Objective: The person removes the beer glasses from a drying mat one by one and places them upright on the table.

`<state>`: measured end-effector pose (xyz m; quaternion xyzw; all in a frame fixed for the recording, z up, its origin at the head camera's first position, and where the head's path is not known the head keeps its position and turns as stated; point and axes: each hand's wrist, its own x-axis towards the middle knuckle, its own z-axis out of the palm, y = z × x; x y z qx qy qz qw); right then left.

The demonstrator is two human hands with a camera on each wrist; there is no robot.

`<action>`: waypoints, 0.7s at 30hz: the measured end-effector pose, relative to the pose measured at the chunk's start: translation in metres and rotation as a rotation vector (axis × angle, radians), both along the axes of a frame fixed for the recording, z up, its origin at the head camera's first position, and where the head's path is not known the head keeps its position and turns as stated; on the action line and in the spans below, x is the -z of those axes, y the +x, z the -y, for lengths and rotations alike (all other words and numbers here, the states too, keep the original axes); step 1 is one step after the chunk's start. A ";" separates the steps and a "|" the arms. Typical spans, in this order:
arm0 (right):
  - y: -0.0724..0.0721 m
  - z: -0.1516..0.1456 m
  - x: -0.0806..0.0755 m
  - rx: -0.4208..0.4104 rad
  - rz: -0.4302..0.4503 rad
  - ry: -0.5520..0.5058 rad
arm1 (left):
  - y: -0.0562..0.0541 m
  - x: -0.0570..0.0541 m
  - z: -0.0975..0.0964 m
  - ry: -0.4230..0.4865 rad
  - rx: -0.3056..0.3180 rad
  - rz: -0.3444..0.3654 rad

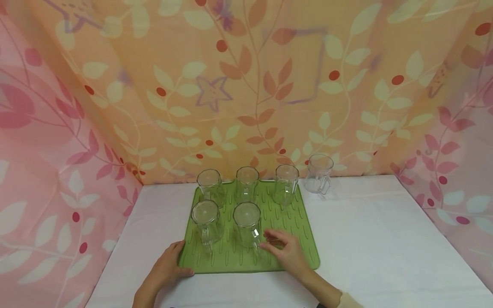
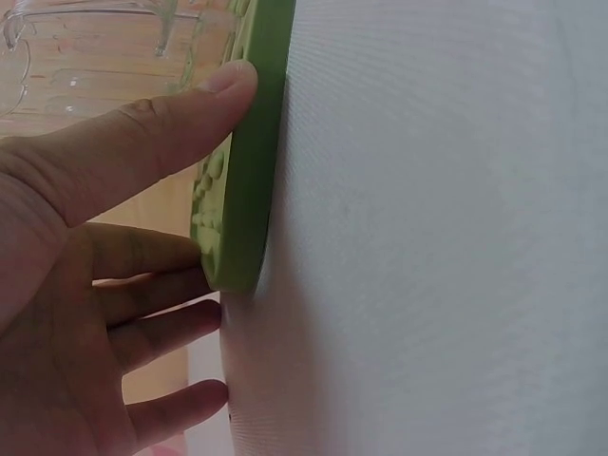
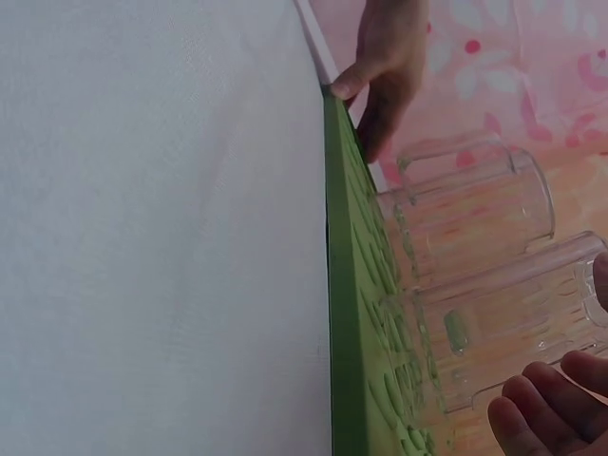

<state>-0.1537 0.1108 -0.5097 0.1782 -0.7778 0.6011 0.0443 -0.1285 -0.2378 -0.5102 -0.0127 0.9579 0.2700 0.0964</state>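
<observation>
My left hand (image 1: 166, 266) rests at the near left corner of a green ridged drying mat (image 1: 269, 263). In the left wrist view its thumb (image 2: 233, 90) lies straight over the front edge and its fingertips touch around the corner. Close beside the front right clear glass mug (image 1: 246, 226) is my right hand (image 1: 286, 252), thumb and fingers loosely bent and apart near the handle. The right wrist view shows its fingers (image 3: 541, 408) beside that mug (image 3: 513, 313), not wrapped round it. To the left stands another glass mug (image 1: 208, 224), its handle toward me.
Three more glass mugs stand along the mat's back row: left (image 1: 211, 188), middle (image 1: 247, 184) and right (image 1: 286, 184). Off the mat, at the back right, a further glass mug (image 1: 319, 173) stands on the white table (image 1: 366, 239). Patterned cloth (image 1: 246, 115) rises behind and at both sides.
</observation>
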 end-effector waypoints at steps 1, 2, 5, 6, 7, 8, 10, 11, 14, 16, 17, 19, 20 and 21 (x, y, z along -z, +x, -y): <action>0.001 0.000 0.000 0.000 -0.003 0.005 | 0.000 0.000 0.000 -0.002 0.000 0.001; 0.001 0.000 0.001 0.003 -0.004 0.007 | 0.000 0.000 0.000 -0.004 0.001 0.001; 0.003 0.001 0.000 0.011 -0.019 0.012 | 0.000 0.001 0.000 -0.009 0.004 0.002; 0.005 0.002 -0.002 0.013 -0.021 0.012 | -0.001 0.001 0.000 -0.009 0.004 0.002; 0.006 0.004 -0.006 0.014 -0.019 0.013 | -0.001 0.001 0.000 -0.008 0.005 0.001; 0.008 0.005 -0.009 0.015 -0.019 0.015 | -0.001 0.001 0.000 -0.007 0.005 0.002; 0.010 0.007 -0.016 0.008 -0.024 0.023 | -0.001 0.001 0.000 -0.005 0.004 0.001; 0.011 0.008 -0.018 0.003 -0.028 0.024 | -0.001 0.001 0.001 -0.003 0.005 -0.001; 0.010 0.009 -0.013 -0.013 -0.042 0.022 | -0.001 0.001 0.001 0.003 0.002 -0.003; 0.007 0.010 -0.006 -0.020 -0.050 0.022 | 0.000 0.000 0.000 0.008 -0.001 0.000; 0.006 0.010 -0.002 -0.023 -0.050 0.018 | 0.000 0.000 0.000 0.010 -0.003 0.001; 0.005 0.010 0.003 -0.031 -0.051 0.010 | 0.000 -0.001 0.000 0.013 -0.004 0.002; 0.005 0.010 0.004 -0.036 -0.054 0.006 | 0.000 -0.001 0.000 0.013 -0.005 0.003; 0.005 0.011 0.005 -0.042 -0.054 0.000 | 0.001 -0.001 -0.001 0.013 -0.007 0.002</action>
